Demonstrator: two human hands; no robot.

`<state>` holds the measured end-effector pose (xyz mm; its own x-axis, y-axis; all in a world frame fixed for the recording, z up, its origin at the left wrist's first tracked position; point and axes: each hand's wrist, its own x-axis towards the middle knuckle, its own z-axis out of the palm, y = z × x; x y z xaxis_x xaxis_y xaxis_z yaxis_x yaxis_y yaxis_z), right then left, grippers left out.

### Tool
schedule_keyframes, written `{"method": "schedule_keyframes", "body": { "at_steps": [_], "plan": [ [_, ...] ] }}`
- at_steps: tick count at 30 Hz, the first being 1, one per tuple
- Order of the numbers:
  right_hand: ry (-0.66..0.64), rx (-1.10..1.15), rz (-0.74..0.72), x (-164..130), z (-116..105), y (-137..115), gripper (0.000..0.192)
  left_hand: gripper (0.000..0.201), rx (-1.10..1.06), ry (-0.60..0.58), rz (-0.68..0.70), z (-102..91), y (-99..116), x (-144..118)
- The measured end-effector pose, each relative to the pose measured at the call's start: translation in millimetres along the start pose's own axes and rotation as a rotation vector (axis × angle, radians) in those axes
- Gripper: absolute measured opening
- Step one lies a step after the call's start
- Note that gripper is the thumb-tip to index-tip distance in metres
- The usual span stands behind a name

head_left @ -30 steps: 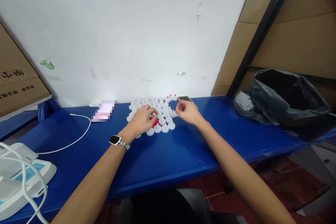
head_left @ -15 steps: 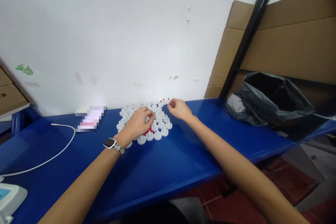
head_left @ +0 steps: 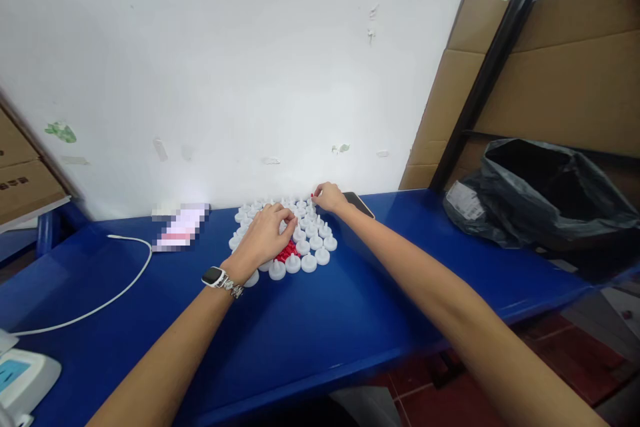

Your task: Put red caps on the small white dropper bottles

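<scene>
Many white round caps with pointed nozzles (head_left: 309,262) stand packed together on the blue table (head_left: 320,320), nozzles up. In a gap among them lies a heap of small red tip caps (head_left: 287,252). My left hand (head_left: 273,230) is over the heap and the nearby nozzles, thumb and forefinger drawn together; what they hold, if anything, is hidden. At the far right corner of the group, my right hand (head_left: 329,197) pinches a small red tip cap (head_left: 313,195) at one of the back nozzles. Whether that cap is seated on the nozzle I cannot tell.
A dark phone (head_left: 359,203) lies behind my right wrist. A grey plastic bag (head_left: 545,180) stands open at the right. To the left are a white cable (head_left: 125,287), a blurred pink packet (head_left: 183,227) and a white device (head_left: 35,373). The white wall (head_left: 280,80) closes off the back.
The view has shifted slightly. My right hand has moved left along the back row, now covering nozzles where red tips showed. The left hand stays over the red heap, more of which shows.
</scene>
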<state>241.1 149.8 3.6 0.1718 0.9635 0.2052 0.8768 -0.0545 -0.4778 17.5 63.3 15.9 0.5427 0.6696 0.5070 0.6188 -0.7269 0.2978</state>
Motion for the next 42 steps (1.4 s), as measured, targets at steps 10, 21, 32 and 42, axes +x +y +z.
{"method": "schedule_keyframes", "body": {
  "at_steps": [10,21,32,42],
  "plan": [
    [0.120,0.032,-0.044,-26.2,-13.8,-11.3,0.023,0.026,-0.044,0.018,-0.041,-17.4,-0.2,-14.1],
    [0.088,0.468,-0.525,-140.7,-23.7,-56.0,0.017,0.027,-0.040,0.040,0.022,-21.8,16.2,-26.2],
    [0.060,0.554,-0.525,-155.4,-17.9,-61.4,0.013,0.029,0.099,-0.024,0.160,-21.0,10.9,-27.5],
    [0.277,0.346,-0.682,-152.8,-23.2,-69.1,0.012,0.040,-0.462,0.229,-0.292,-2.4,27.0,-17.4]
  ]
}}
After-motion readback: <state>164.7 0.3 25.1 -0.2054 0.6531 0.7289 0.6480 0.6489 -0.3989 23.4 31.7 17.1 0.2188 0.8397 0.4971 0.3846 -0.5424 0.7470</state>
